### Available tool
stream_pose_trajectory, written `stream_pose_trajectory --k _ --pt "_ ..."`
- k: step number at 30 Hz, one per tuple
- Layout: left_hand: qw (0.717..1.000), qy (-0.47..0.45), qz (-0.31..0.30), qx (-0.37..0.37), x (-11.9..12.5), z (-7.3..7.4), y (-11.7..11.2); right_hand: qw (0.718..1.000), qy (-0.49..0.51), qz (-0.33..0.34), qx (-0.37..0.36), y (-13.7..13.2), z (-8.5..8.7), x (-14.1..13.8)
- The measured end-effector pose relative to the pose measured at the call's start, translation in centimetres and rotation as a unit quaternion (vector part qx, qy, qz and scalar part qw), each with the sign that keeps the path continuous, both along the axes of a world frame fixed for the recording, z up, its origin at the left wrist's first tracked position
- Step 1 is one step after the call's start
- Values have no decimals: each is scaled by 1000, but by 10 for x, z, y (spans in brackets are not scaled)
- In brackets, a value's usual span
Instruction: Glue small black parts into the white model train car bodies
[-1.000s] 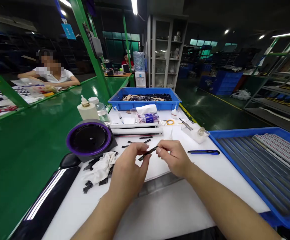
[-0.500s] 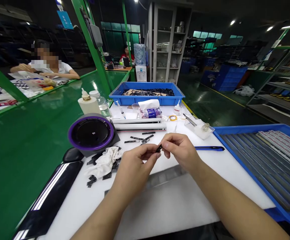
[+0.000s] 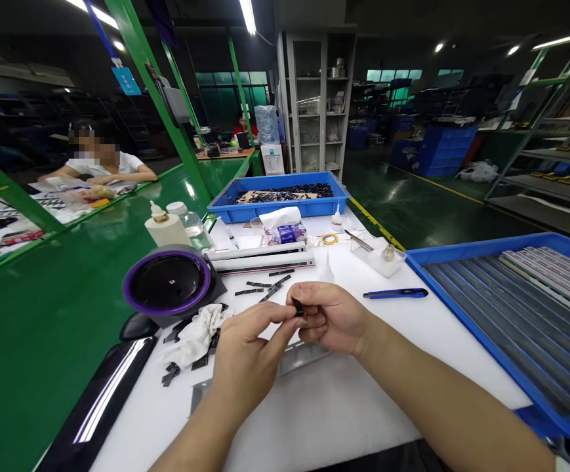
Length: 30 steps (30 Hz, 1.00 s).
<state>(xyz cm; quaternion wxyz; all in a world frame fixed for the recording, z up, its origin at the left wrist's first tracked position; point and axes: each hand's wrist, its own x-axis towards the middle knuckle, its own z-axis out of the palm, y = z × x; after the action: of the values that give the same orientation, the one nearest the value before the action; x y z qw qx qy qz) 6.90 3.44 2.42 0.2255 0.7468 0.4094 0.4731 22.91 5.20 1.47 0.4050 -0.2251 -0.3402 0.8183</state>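
Note:
My left hand [image 3: 250,351] and my right hand [image 3: 331,318] meet over the white table [image 3: 344,406], both pinching a small black strip piece [image 3: 297,308] between their fingertips. Only a short end of the piece shows between the fingers. A grey metal bar [image 3: 299,354] lies on the table just under the hands. Several loose black strips [image 3: 265,288] lie a little beyond the hands. A crumpled white cloth [image 3: 193,334] with black scraps around it sits to the left of my left hand.
A purple-rimmed round black device [image 3: 166,282] stands at the left, with glue bottles [image 3: 164,226] behind it. A blue utility knife [image 3: 395,294] lies right of the hands. Blue trays stand at the back [image 3: 277,196] and right [image 3: 511,308]. A seated person [image 3: 100,164] works across the green belt [image 3: 43,308].
The black strip was held stretched between both hands; the hands have come together and lowered toward me, so it is now mostly hidden in the fingertips. The camera view shifted slightly.

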Motion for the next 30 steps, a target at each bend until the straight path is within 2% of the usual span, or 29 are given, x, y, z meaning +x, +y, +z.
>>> stream_pose_trajectory --k 1,3,4,6,7,8,9,10,13,14,15,17,19,20,22,25,28,30 --pt "999 -4 18 -27 1 0 1 1000 -9 -25 11 -1 0 -1" --pt "992 -15 43 -115 2 -2 4 984 -68 -141 81 -5 0 -4" --pt "985 -27 39 -164 1 -3 6 959 -119 -213 147 -7 -1 -4" --pt "968 -72 -6 -242 -1 -6 12 867 -229 -316 311 -12 -2 -6" --pt "958 -100 -37 -267 -2 -6 15 818 -271 -334 383 -14 -3 -6" --pt "947 -125 -68 -286 -4 -7 17 784 -294 -341 427 -15 -4 -8" --pt "937 -148 -92 -302 -5 -7 18 777 -296 -345 435 -15 -6 -9" --pt "927 -168 -108 -316 -6 -7 19 798 -279 -347 406 -14 -7 -11" --pt "906 -227 -122 -337 -8 -6 20 930 -124 -288 194 -7 -9 -16" --pt "901 -245 -119 -338 -8 -5 20 957 -56 -259 122 -4 -9 -17" --pt "898 -259 -112 -338 -8 -5 20 968 3 -241 71 -1 -9 -17" --pt "896 -274 -87 -339 -7 -6 20 961 69 -265 24 4 -7 -14" --pt "897 -288 -54 -331 -6 -8 20 949 70 -307 19 7 -5 -9" --pt "898 -297 -37 -322 -6 -9 20 950 63 -307 10 8 -4 -7" --pt "900 -319 -9 -297 -5 -12 21 962 63 -264 -32 9 -4 -4" --pt "896 -347 -2 -277 -5 -16 22 971 89 -191 -113 10 -8 -6" --pt "897 -355 -7 -262 -4 -16 21 968 93 -160 -171 6 -12 -12" --pt "901 -353 -3 -253 -3 -15 20 968 94 -144 -181 2 -12 -15"
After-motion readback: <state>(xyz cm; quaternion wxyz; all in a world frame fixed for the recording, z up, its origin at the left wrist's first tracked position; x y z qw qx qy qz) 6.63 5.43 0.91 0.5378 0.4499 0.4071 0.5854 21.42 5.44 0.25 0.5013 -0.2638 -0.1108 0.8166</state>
